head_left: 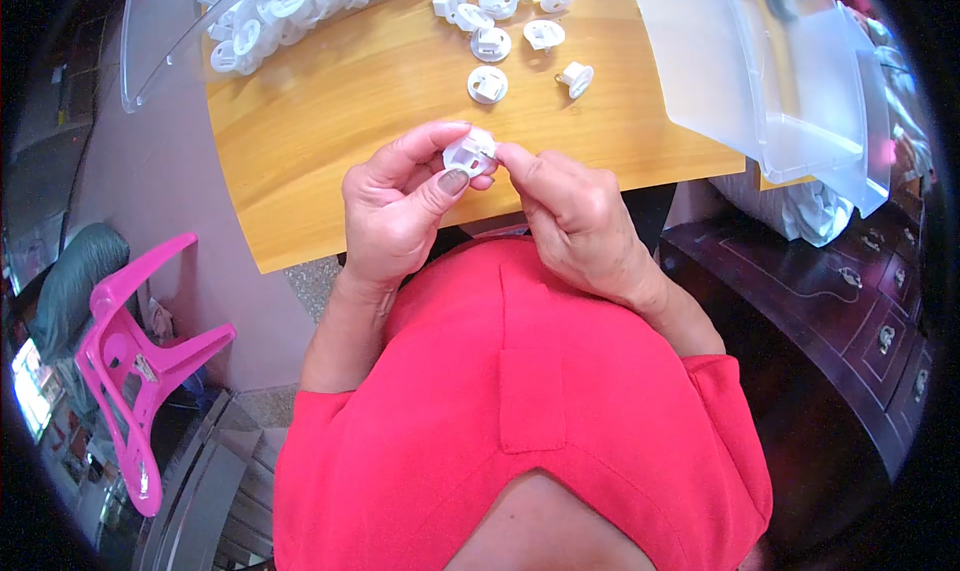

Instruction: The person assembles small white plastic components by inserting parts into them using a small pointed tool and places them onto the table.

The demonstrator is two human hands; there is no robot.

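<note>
My left hand pinches a small round white plastic part between thumb and fingers, just above the table's near edge. This part has a raised boxy housing on a flat disc. My right hand is closed, its thumb and forefinger pressed together against the right side of the part. Whatever those fingertips hold is too small or hidden to name. Beyond my hands, similar white parts lie loose on the wooden table, among them one upright disc and one tipped on its side.
A large heap of white parts fills the far left, behind a clear plastic sheet or bin wall. At right a translucent plastic bin overhangs the table. An upturned pink plastic stool is at left, a dark wooden cabinet at right.
</note>
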